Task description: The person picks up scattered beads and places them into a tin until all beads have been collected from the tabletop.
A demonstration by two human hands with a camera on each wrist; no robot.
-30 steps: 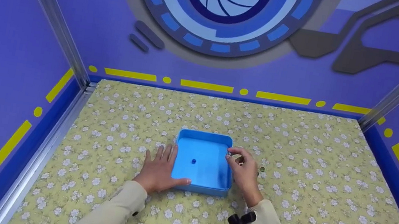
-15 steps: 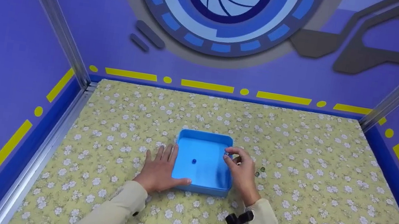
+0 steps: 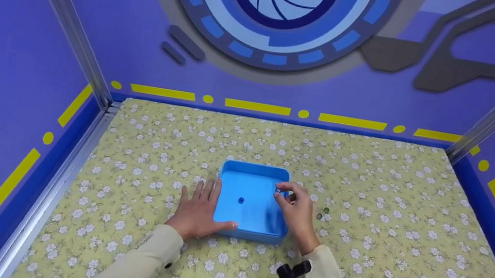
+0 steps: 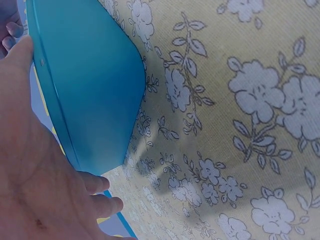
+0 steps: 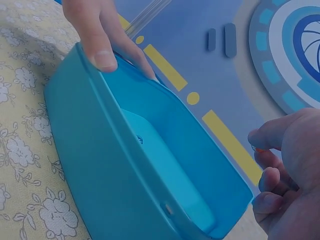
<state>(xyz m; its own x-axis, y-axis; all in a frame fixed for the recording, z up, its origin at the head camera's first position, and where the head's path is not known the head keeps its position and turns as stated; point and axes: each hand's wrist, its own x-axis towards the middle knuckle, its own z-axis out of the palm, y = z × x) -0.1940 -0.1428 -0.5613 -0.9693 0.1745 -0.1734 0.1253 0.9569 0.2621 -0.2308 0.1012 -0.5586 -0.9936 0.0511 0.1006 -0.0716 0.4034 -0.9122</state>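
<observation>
A blue square box (image 3: 247, 234) stands on the flowered cloth, with one dark blue marble (image 3: 241, 200) on its floor. My left hand (image 3: 198, 212) lies at the box's left front corner, fingers straight along the left wall and thumb over the front rim. Above the right side of the box, my right hand (image 3: 298, 210) pinches a small clear marble (image 3: 278, 190) between thumb and index finger. A speck of orange shows on that marble (image 5: 257, 149) in the right wrist view; most of it is hidden by the fingertips.
Two greenish glass marbles (image 3: 322, 213) lie close together on the cloth, right of the box and beside my right hand. Yellow flowered cloth (image 3: 390, 204) covers the table. Blue printed panels (image 3: 265, 87) and metal posts (image 3: 64, 18) enclose the back and sides.
My right hand has moved left with the pinched marble, from the box's right rim to further over its inside. The second greenish marble has come into view. My left hand stays in place.
</observation>
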